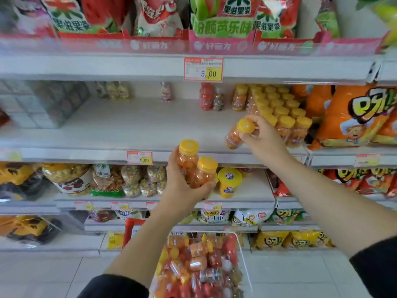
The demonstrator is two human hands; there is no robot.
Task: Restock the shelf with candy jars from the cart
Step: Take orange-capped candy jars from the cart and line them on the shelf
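My left hand (pixel 182 186) grips two orange candy jars (pixel 194 166) with yellow lids, held upright in front of the middle shelf's edge. My right hand (pixel 263 138) pinches a third orange jar (pixel 236 134) by its yellow lid, tilted over the white middle shelf (pixel 129 125). Just right of it stands a block of several matching yellow-lidded jars (pixel 279 108). The cart (pixel 242 254) below me holds a heap of orange and red candy jars.
Red and mixed-colour jars (pixel 211 97) stand at the shelf's back. Orange snack bags (pixel 354 117) fill the right side, a clear box (pixel 43 104) the left. Bagged snacks and a yellow cup (pixel 228 181) sit on lower shelves. Price tags line the shelf edges.
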